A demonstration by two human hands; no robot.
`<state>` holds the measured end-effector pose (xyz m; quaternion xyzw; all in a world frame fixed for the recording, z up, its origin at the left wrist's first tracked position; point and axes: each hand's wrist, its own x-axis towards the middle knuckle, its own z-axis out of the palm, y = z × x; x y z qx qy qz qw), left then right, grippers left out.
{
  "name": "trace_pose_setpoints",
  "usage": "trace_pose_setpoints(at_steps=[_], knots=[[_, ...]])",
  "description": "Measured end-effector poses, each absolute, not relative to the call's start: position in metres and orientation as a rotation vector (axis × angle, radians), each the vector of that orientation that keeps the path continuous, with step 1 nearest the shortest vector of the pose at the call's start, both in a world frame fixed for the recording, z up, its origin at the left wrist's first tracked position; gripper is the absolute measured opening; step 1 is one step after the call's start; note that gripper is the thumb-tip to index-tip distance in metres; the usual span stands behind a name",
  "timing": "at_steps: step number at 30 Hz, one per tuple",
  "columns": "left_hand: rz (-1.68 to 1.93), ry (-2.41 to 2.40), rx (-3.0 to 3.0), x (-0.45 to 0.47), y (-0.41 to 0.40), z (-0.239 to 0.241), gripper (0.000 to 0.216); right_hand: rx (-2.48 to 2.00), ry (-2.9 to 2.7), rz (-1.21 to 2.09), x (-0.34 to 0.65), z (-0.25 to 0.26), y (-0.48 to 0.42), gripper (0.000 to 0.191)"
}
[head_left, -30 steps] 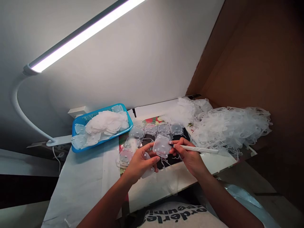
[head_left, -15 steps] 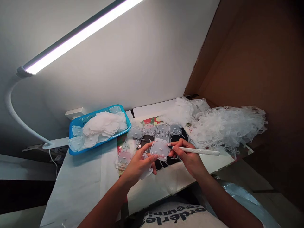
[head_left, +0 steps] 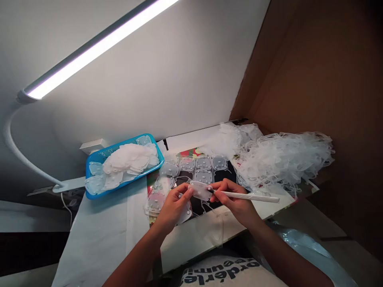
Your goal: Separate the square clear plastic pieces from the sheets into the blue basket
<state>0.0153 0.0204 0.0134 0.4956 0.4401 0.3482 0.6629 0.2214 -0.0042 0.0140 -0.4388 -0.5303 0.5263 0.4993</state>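
A small translucent plastic pad [head_left: 200, 190] with white round bumps is pinched at its left edge by my left hand [head_left: 174, 204], whose fingers are closed. Another similar pad [head_left: 184, 214] is tucked under that palm. My right hand [head_left: 235, 201] is closed around a white-handled, pen-like tool [head_left: 253, 197]. Its dark tip meets the right edge of the pinched pad, near my right fingertips. Whether those fingertips also grip the pad, I cannot tell. Beneath both hands lies a sheet of similar pads [head_left: 204, 162] on a dark surface.
A blue basket [head_left: 116, 190] heaped with translucent pads stands at the left. On the right is a big tangle of clear plastic frames [head_left: 287, 159], with more translucent pieces [head_left: 229, 137] behind. A lit lamp [head_left: 98, 50] hangs over the table [head_left: 95, 235]. Brown cardboard [head_left: 305, 75] rises at the right.
The pinched pad has tipped from facing me to a flatter, more edge-on angle. My hands have drawn slightly closer together, and the tool's tip is still at the pad's right edge.
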Motion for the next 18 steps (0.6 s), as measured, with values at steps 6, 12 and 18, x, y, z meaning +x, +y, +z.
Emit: trace_pose_setpoints(at_steps=[6,12,18], knots=[[1.096,1.489,1.722,-0.038,0.068,0.051,0.04,-1.13,-1.341,1.254,0.228,0.012,-0.003,0.027],[1.074,2.082,2.05,-0.115,0.161,0.098,0.035,-1.156,-1.31,1.207,0.232,0.009,-0.001,0.026],[1.17,2.037,2.011,-0.127,0.179,0.101,0.03,-1.188,-1.269,1.208,0.24,-0.004,-0.002,0.027]])
